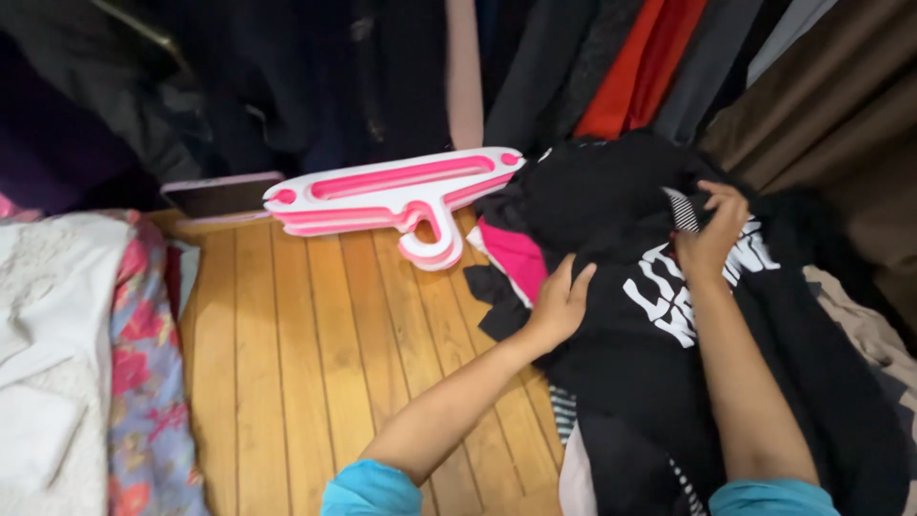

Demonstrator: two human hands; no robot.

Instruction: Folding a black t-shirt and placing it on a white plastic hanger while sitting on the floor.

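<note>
While both hands (630,258) grip it, black garment (611,334) beneath

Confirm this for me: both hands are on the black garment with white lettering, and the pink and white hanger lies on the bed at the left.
Not quite. The head view shows the pink and white hanger lying on the wooden floor, not on the bed. The rest holds: the left hand and the right hand are both on the black garment with white lettering.

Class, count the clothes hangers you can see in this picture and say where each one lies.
1. The pink-and-white hanger lies flat on the wooden floor, left of the black clothes pile under both hands. Others may be hidden among the hanging clothes.
</note>
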